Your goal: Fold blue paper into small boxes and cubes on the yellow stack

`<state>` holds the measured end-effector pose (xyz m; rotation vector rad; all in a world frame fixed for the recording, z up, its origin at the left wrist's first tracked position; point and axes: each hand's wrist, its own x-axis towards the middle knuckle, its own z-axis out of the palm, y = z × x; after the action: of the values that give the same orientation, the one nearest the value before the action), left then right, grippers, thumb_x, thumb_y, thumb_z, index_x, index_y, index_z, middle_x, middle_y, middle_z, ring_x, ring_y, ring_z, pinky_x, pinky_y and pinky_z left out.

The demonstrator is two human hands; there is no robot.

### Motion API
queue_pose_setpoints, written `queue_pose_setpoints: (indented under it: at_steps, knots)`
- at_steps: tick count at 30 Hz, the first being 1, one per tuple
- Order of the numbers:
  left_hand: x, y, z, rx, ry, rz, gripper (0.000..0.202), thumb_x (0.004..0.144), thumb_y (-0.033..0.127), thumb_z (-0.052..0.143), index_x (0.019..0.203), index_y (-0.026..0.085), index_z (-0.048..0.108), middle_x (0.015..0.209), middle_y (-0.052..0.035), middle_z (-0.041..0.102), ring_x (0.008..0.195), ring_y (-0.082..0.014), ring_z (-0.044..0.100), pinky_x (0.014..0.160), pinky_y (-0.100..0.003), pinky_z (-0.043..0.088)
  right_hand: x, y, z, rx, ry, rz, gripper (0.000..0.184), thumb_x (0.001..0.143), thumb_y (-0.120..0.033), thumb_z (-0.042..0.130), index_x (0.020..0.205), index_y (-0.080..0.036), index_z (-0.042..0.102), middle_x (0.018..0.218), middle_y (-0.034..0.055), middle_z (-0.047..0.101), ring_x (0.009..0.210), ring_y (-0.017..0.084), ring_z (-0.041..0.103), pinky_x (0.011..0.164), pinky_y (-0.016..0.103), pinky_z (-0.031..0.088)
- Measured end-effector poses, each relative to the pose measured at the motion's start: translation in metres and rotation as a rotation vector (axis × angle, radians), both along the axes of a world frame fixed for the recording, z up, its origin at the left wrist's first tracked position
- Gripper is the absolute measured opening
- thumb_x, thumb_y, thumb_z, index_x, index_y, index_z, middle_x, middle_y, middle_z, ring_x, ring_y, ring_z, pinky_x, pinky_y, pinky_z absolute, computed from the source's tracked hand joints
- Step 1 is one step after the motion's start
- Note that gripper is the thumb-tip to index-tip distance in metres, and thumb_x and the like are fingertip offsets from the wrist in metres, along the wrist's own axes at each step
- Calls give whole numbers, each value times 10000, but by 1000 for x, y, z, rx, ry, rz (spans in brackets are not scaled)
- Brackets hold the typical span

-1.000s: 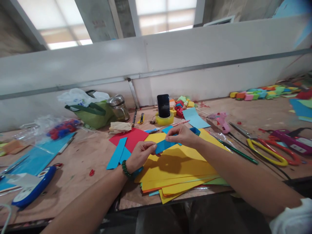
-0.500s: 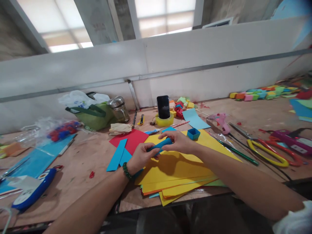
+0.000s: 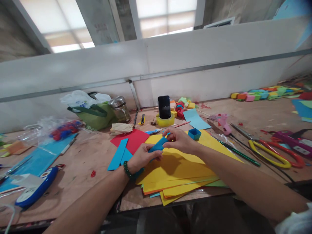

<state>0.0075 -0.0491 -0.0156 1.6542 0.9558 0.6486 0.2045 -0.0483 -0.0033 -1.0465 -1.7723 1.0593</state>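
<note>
A folded strip of blue paper [image 3: 158,145] is held above a stack of yellow paper sheets [image 3: 185,162]. My left hand [image 3: 143,155] pinches its near left end between thumb and fingers. At the strip's far right end, my right hand [image 3: 179,140] has its thumb and fingers bent together on the edge. A small open blue paper box [image 3: 194,134] sits on the yellow sheets just beyond my right hand. Left of my hands lie a loose blue paper strip [image 3: 118,154] and a red paper sheet [image 3: 134,140].
A phone [image 3: 164,107] stands in a tape roll [image 3: 165,120] behind the sheets. Small coloured paper boxes [image 3: 263,93] lie at back right. On the right are a pink glue gun [image 3: 223,123] and scissors [image 3: 268,154]. A green bag [image 3: 97,117] and glass jar [image 3: 120,110] stand back left.
The blue strip, rolled or curved before, now shows a flatter face. My right hand's fingers have shifted up slightly along its far end; my left hand keeps its grip.
</note>
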Motion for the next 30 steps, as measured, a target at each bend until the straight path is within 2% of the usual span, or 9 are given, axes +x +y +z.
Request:
queue_pose_setpoints:
  at_steps: [5, 10, 12, 15, 16, 21, 26, 28, 30]
  knots:
    - [-2, 1, 0, -61, 18, 10, 379, 611, 496, 748, 585, 131, 647, 577, -57, 684, 514, -126, 585, 541, -238, 467, 5, 4, -2, 5, 31, -11, 329, 638, -284, 700, 873, -195, 488, 560, -71, 546, 500, 89, 485, 482, 204, 347]
    - [-5, 5, 0, -59, 22, -2, 394, 612, 500, 751, 629, 120, 651, 599, -57, 671, 548, -136, 596, 546, -245, 478, 24, 13, 8, -19, 51, -14, 364, 615, -302, 712, 864, -198, 468, 552, -71, 544, 497, 101, 507, 473, 211, 361]
    - [-4, 5, 0, -3, -1, 20, 397, 614, 469, 767, 774, 117, 678, 694, -55, 687, 635, -149, 623, 592, -246, 491, 28, 13, 13, -37, 49, -20, 366, 605, -290, 712, 859, -200, 465, 539, -79, 528, 479, 94, 485, 465, 211, 352]
    - [0, 1, -1, 43, -65, 41, 535, 616, 461, 778, 1022, 137, 649, 825, -50, 692, 710, -151, 627, 622, -240, 491, 22, 7, 15, -60, 2, 25, 326, 616, -264, 687, 855, -198, 476, 508, -97, 488, 447, 75, 426, 445, 202, 308]
    - [2, -1, 0, 26, -73, 29, 535, 628, 486, 763, 1015, 135, 648, 811, -48, 689, 682, -142, 615, 595, -230, 478, 17, 5, 13, -59, -10, 49, 316, 622, -260, 681, 858, -197, 480, 503, -100, 477, 446, 71, 413, 445, 199, 295]
    - [5, -6, 2, -78, -13, 4, 491, 619, 596, 718, 723, 125, 626, 589, -15, 633, 471, -77, 477, 444, -193, 365, -1, 0, -4, -24, 0, 104, 329, 657, -267, 679, 916, -193, 490, 527, -98, 477, 482, 74, 430, 466, 194, 296]
    - [4, -3, -1, 25, -14, 32, 457, 700, 583, 655, 615, 142, 575, 544, -14, 608, 487, -87, 482, 480, -208, 380, 14, 11, -2, -84, 26, 12, 394, 626, -287, 707, 926, -195, 470, 510, -100, 497, 480, 94, 490, 456, 198, 334]
    - [4, -2, -5, 101, -48, 56, 402, 719, 535, 660, 735, 136, 612, 610, -12, 623, 551, -104, 517, 532, -218, 412, 17, 13, 3, -114, 26, -22, 392, 605, -268, 702, 912, -197, 470, 485, -111, 475, 465, 95, 487, 452, 202, 350]
    - [4, -3, -7, 183, -36, 63, 462, 681, 453, 723, 1004, 143, 612, 734, -8, 647, 625, -121, 544, 582, -231, 438, 14, 10, 4, -127, 47, -42, 377, 598, -256, 692, 901, -196, 476, 472, -121, 453, 451, 87, 468, 457, 207, 359]
